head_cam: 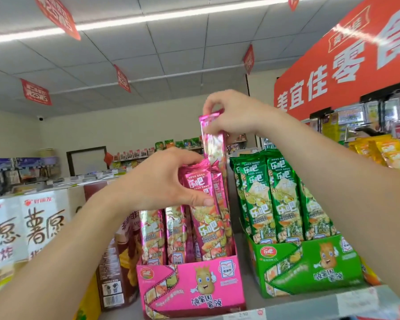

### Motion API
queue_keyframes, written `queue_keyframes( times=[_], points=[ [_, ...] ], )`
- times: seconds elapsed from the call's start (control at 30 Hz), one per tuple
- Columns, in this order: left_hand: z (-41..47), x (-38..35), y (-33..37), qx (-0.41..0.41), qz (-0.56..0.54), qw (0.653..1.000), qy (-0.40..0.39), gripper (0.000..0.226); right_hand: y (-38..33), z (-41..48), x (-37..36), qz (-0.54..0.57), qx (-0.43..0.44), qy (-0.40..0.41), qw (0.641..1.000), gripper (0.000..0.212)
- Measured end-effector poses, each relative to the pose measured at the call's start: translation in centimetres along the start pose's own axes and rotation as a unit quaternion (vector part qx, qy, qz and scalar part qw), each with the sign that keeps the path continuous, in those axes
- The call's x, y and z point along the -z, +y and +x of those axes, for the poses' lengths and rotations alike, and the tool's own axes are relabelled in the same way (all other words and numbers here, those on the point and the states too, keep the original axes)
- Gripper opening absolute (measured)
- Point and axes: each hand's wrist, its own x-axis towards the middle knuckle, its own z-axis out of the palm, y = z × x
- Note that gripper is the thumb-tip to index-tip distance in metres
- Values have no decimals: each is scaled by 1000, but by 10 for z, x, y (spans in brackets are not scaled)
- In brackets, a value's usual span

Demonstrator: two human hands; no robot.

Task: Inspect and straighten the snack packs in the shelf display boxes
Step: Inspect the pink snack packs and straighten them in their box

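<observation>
A pink display box (189, 289) on the top shelf holds several upright pink snack packs (173, 232). My left hand (162, 181) grips the tops of a bunch of those packs, thumb across the front pack (208, 225). My right hand (231, 112) pinches the upper end of one pink pack (214, 146) and holds it raised above the box, its lower end behind the gripped bunch. To the right stands a green display box (310, 266) filled with upright green packs (280, 199).
White cartons (42, 225) with large print and a brown pack (118, 269) stand left of the pink box. Yellow packs (383, 151) lie at the far right under a red store sign (333, 72). The shelf edge (286, 308) with price labels runs along the bottom.
</observation>
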Motion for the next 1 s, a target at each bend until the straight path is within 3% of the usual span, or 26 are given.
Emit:
queue_keyframes(
  times=[0.1,0.2,0.3,0.37,0.47,0.53,0.6,0.63,0.7,0.77,0.9,1.0],
  points=[
    [4,-2,-1,-29,65,997,14,78,2,0,-4,-25,-7,-62,998,15],
    [8,-3,0,-12,53,999,0,54,2,-2,-3,-107,11,-129,986,10],
    [10,-6,1,18,13,999,-24,58,1,-5,-3,-122,-9,-253,960,12],
    [10,-10,2,16,-9,1000,-25,56,2,-5,0,-83,-53,-290,952,19],
    [10,-15,-2,18,-18,999,-26,58,6,3,7,-64,-63,-211,973,18],
    [11,-16,-3,22,-14,999,-35,68,11,11,1,-168,-38,-164,971,16],
    [11,-14,-2,19,-10,999,-49,74,13,15,-13,-291,-46,-228,928,28],
    [12,-13,-1,18,-12,998,-58,67,13,16,-20,-325,-56,-270,905,33],
    [12,-10,0,32,-34,995,-84,49,10,15,-27,-338,-58,-298,891,37],
    [13,-9,-1,49,-42,994,-90,45,7,14,-27,-335,-48,-293,894,36],
    [16,-10,0,12,45,996,-77,66,7,10,-19,-279,-70,-268,919,26],
    [16,-13,0,11,26,998,-59,76,4,7,-4,-203,-80,-156,963,27]
  ],
)
